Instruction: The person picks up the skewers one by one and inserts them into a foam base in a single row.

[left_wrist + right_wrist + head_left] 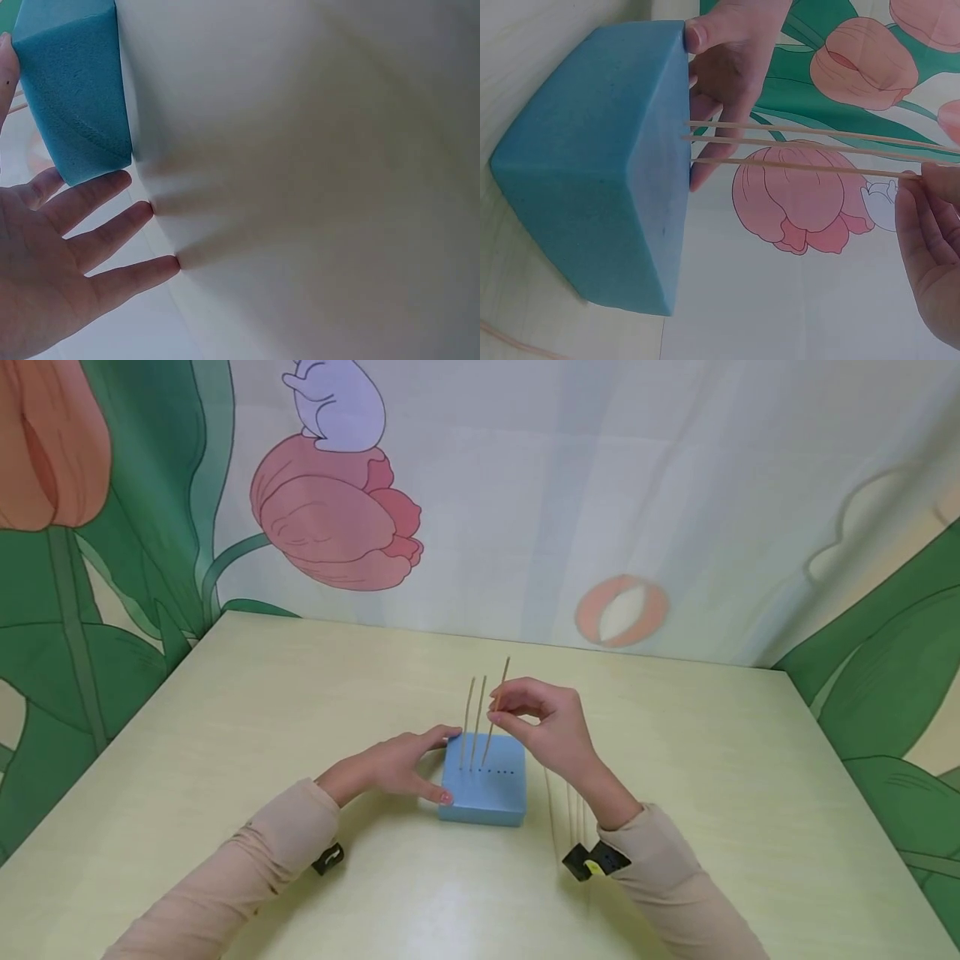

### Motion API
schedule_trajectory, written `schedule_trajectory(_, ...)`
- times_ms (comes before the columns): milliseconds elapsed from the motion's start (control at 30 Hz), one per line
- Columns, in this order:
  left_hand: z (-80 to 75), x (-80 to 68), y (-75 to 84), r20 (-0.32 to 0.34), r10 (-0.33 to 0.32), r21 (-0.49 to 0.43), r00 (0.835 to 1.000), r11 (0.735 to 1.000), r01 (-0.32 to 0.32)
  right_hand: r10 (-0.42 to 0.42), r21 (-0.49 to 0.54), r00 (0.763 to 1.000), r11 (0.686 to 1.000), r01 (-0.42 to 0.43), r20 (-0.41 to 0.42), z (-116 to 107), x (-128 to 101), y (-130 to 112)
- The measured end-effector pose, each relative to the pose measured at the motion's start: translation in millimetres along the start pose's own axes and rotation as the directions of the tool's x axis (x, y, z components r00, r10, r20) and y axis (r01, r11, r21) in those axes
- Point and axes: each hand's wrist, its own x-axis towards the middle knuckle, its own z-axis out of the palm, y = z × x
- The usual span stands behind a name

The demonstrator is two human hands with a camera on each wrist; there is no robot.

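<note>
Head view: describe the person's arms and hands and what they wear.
The left sleeve and right sleeve are beige, wrinkled in places. The left hand and right hand are ungloved. The left-wrist device is black; the right-wrist device is black with a yellow-green mark.

Pale yel. table (337,685); behind, wht backdrop (510,527) w/ pink tulip (326,518), wht animal (345,406) atop, grn leaves (150,477).

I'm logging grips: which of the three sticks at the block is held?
The rightmost stick of those three in the head view: the right hand pinches it; the other two stand unheld.
</note>
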Motion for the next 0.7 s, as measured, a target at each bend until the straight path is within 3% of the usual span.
schedule_trajectory(233,1.0,-0.9,0.1,-0.007,0.024,0.002,1.0,1.0,-0.024,0.011,-0.03,1.0,0.999,-0.011,-0.001,2.4,-1.5,0.4)
schedule_trajectory(700,0.9,-1.6,1.1,-0.003,-0.008,-0.009,1.0,1.0,0.008,0.025,-0.062,0.999,0.998,-0.023,0.027,9.1,-9.1,10.8)
